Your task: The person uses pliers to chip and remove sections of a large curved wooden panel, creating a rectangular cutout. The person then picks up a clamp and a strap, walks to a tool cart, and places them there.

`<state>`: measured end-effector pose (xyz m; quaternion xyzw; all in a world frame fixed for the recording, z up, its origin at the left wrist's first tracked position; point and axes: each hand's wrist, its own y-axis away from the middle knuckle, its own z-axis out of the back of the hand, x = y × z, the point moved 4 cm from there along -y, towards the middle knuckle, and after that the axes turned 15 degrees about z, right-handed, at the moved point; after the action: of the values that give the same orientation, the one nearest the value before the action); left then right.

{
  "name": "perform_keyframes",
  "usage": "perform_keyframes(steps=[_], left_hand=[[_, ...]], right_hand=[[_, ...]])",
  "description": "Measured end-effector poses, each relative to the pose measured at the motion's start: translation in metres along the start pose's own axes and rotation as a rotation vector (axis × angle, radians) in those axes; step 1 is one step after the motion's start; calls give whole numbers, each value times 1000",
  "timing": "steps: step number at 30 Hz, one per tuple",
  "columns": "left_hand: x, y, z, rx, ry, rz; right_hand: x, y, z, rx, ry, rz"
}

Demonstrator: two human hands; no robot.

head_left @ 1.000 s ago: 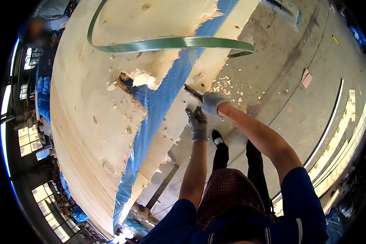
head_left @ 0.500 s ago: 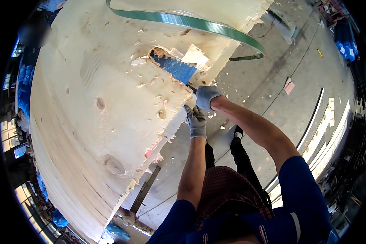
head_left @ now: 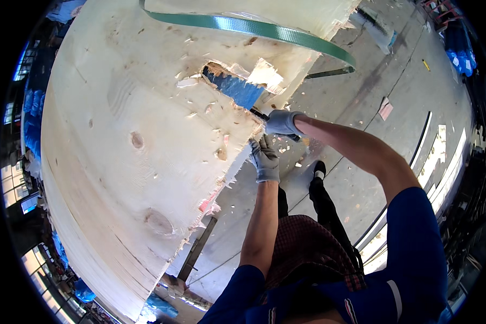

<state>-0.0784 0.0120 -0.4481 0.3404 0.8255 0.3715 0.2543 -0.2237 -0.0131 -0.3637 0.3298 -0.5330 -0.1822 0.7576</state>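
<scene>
A large pale plywood sheet (head_left: 102, 178) with a splintered right edge lies in front of me. A jagged gap is broken through it near that edge, with blue sheeting (head_left: 237, 90) showing inside. My left hand (head_left: 265, 161), in a grey glove, grips the broken edge just below the gap. My right hand (head_left: 284, 123), gloved too, is closed on a dark, narrow tool (head_left: 260, 114) at the gap's lower corner. Most of the tool is hidden by the glove and the wood, so its kind does not show.
A green strap (head_left: 243, 26) arcs over the sheet's far part and past its edge. Wood chips dot the sheet and the concrete floor (head_left: 356, 140). Long pale strips (head_left: 440, 186) lie on the floor at right. A dark bar (head_left: 197, 249) sticks out below the sheet.
My right hand has pulled back slightly to the right, and more of the dark tool shows. The left hand stays at the broken edge; the whole view has shifted a little.
</scene>
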Motion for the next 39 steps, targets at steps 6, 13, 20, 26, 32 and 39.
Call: perform_keyframes(steps=[6,13,20,26,32,39], left_hand=[[-7,-28,26,101,42,-113],[9,-47,27,147,73,3],[12,4,12,720,84,607],[-3,-15,15,147,369,65],[2,-19,3,37,473,41],[10,2,20,-211,430,1]], right_hand=[[28,-3,9,-333,994,344],[-4,-3,4,-47,-279,58],[29,109,-59,-7,-1673,168],[-114,177,-72,-127,-1262,-91],[-203,273,45,-377,-804,-18],[-63,337,229,-778,-269,444]])
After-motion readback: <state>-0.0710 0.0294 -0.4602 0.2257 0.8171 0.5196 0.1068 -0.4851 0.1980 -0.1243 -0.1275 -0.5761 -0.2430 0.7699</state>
